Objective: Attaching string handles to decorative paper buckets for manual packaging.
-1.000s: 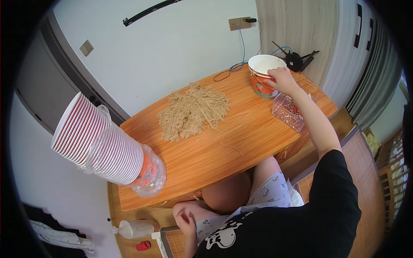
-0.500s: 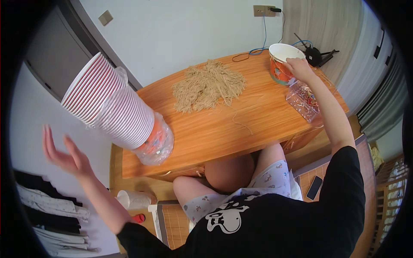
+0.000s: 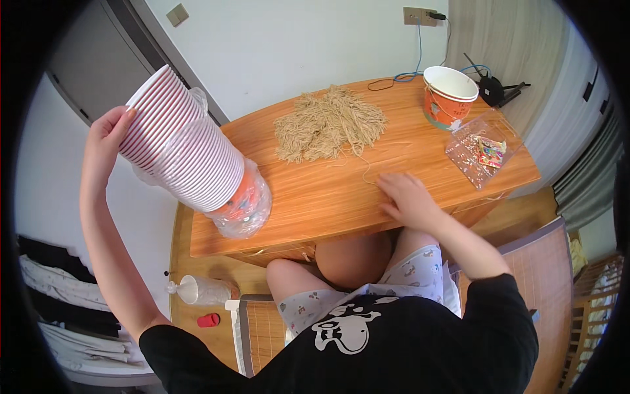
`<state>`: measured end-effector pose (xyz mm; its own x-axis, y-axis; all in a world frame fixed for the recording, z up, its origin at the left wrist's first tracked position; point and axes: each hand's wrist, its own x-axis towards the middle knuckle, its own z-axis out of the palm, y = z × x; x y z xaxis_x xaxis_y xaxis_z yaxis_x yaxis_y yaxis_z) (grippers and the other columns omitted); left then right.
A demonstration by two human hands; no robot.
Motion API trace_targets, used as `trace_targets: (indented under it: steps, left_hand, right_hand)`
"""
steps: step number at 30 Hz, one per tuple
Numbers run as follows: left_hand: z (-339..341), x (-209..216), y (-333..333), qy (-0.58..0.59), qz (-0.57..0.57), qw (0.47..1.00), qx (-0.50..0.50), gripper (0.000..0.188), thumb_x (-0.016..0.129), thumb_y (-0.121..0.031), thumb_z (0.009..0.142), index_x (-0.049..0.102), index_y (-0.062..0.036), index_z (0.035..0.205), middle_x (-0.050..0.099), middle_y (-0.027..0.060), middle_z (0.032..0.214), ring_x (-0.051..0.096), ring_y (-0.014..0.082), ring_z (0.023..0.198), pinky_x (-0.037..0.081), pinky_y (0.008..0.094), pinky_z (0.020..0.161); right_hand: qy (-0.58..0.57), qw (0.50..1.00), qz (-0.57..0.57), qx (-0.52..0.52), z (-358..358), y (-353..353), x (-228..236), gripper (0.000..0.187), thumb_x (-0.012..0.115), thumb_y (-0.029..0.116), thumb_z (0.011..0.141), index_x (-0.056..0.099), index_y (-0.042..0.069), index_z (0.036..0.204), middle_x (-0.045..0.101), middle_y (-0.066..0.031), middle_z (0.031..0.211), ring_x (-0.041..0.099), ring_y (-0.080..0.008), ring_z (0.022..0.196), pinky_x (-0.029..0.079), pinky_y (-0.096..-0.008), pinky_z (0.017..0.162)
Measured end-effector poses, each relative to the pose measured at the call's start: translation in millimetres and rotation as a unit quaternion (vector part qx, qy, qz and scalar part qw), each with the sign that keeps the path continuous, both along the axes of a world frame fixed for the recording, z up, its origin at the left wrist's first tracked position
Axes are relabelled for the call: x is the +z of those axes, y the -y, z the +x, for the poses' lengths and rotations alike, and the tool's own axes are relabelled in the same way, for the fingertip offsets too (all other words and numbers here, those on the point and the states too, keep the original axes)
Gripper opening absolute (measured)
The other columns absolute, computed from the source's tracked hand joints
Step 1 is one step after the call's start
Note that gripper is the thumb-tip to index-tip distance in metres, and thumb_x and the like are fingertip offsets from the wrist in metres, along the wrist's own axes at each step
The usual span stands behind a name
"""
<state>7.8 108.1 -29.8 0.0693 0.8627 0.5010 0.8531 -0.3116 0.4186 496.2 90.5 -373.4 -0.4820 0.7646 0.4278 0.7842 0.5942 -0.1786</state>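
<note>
Shifted left hand (image 3: 105, 134) gripping stacked buckets (image 3: 190, 151), shifted right hand (image 3: 412, 200) outstretched, wooden table (image 3: 315, 200), wall (image 3: 295, 49)

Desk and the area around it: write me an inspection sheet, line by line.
Surface: wooden desk, grain showing.
Things at hand: tall stack of nested buckets, partly in clear wrap; heap of tan twine with a loose strand; orange bucket; clear tray holding small bits and colourful packets.
Clutter: red item on the floor.
Hands: left hand at the stack's upper rim, grip unclear; right hand open, near the strand.
Cables: blue cable below the wall socket.
Surroundings: black router; hanging clothes; grey curtain.
</note>
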Motion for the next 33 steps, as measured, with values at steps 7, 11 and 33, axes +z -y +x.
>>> trace_targets:
  steps: [7,11,33]
  left_hand:
    - [2,16,1,0.046,-0.078,0.996,0.017,0.024,0.065,-0.028,0.097,0.073,-0.0052,0.093,0.067,-0.0043,0.079,0.056,0.0035,0.07,0.043,0.0223,0.068]
    - [8,20,-2,0.046,-0.086,0.994,0.041,0.022,0.071,-0.026,0.092,0.073,-0.0046,0.093,0.069,-0.002,0.079,0.058,0.0043,0.071,0.043,0.0227,0.068]
    - [101,16,69,-0.151,0.477,0.856,-0.13,0.007,0.065,0.002,0.092,0.065,0.0044,0.098,0.064,0.0079,0.095,0.055,0.0155,0.088,0.042,0.0265,0.082]
  right_hand:
    - [-0.012,1.0,-0.002,0.003,4,40,-27,0.042,0.066,0.025,0.089,0.062,0.008,0.128,0.06,-0.009,0.135,0.05,-0.0286,0.131,0.035,-0.0477,0.114]
    - [-0.073,0.994,0.075,0.014,14,46,-41,0.029,0.069,0.015,0.084,0.071,0.013,0.112,0.069,-0.0029,0.118,0.061,-0.0242,0.117,0.045,-0.0446,0.105]
    - [-0.422,0.884,0.2,0.021,63,84,36,0.023,0.072,-0.007,0.076,0.065,0.005,0.095,0.066,-0.0089,0.087,0.058,-0.026,0.079,0.044,-0.0386,0.077]
